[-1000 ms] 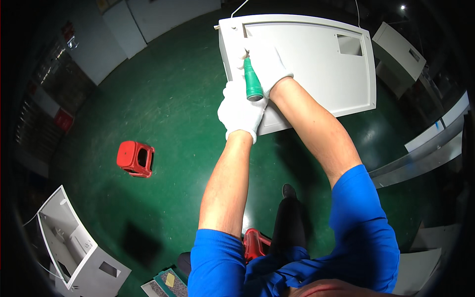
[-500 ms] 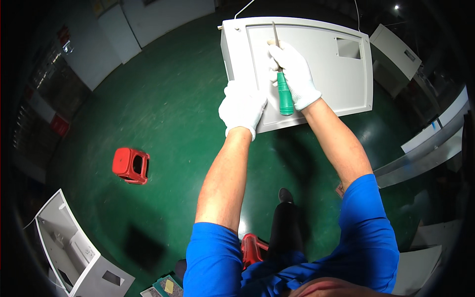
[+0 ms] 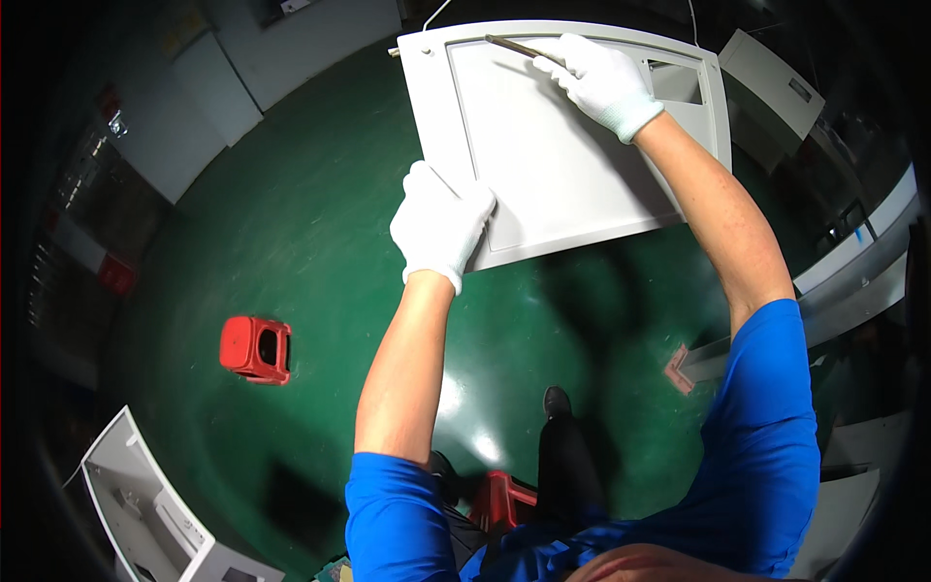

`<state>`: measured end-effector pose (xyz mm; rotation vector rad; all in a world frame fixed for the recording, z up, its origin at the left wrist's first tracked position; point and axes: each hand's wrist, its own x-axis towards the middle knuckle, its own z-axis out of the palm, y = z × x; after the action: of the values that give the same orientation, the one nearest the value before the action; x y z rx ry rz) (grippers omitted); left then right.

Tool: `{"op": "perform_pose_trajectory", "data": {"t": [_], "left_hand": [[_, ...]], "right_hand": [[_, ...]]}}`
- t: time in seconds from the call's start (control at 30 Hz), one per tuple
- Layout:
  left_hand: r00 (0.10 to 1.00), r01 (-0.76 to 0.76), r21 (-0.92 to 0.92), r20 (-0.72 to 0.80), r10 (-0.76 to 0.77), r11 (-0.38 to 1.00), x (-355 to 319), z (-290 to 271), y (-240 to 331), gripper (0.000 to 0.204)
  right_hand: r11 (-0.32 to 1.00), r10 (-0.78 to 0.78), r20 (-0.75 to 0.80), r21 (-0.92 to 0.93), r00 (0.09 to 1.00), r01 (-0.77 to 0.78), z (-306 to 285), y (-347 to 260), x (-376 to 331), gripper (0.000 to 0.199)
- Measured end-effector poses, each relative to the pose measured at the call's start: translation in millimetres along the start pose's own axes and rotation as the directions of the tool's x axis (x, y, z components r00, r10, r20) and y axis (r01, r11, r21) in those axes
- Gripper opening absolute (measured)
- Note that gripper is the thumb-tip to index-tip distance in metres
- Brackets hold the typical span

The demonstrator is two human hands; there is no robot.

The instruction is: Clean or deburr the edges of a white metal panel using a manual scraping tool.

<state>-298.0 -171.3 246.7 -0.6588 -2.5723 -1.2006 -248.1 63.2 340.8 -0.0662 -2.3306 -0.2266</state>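
Observation:
In front of me a large white metal cabinet (image 3: 543,184) hangs from thin wires, its recessed face toward me and a rectangular cutout in its upper right. My left hand (image 3: 438,218), in a white knit glove, is closed on the cabinet's lower left edge; some fingers are hidden. Over the upper part of the face, my right hand (image 3: 599,82), also gloved, grips a metal file (image 3: 514,45). The dark file blade points left, close to the top rim; whether it touches the metal I cannot tell. Its handle is covered by the hand.
A red plastic stool (image 3: 254,349) stands on the green floor to the left, and another red stool (image 3: 499,500) is by my legs. An open white cabinet (image 3: 145,504) sits at the lower left. Another white cabinet (image 3: 776,82) hangs beyond mine, near a metal beam (image 3: 853,301) on the right.
My right hand has moved up and right, and the file has tilted from upright to pointing left; its green handle is now hidden. My left hand has shifted slightly left and down.

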Motion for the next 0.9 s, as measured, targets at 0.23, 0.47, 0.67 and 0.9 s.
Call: {"op": "perform_pose_trajectory", "data": {"t": [0.23,0.47,0.67,0.9], "left_hand": [[0.947,-0.318,-0.172,-0.097,0.305,0.933,36,-23,-46,0.050],[0.774,-0.447,-0.476,0.219,0.594,0.758,228,-46,17,0.057],[0.538,-0.268,-0.140,0.799,0.269,0.953,290,19,68,0.080],[0.587,-0.096,-0.282,0.759,0.283,0.954,308,66,70,0.044]], "right_hand": [[0.998,-0.005,0.090,0.057,0.996,0.000,6,5,10,0.026],[0.995,-0.051,0.170,0.090,0.984,0.036,1,39,13,0.025],[0.989,-0.056,0.326,0.146,0.944,0.008,10,67,37,0.023],[0.981,-0.178,0.209,0.112,0.962,0.157,42,123,47,0.026]]}}
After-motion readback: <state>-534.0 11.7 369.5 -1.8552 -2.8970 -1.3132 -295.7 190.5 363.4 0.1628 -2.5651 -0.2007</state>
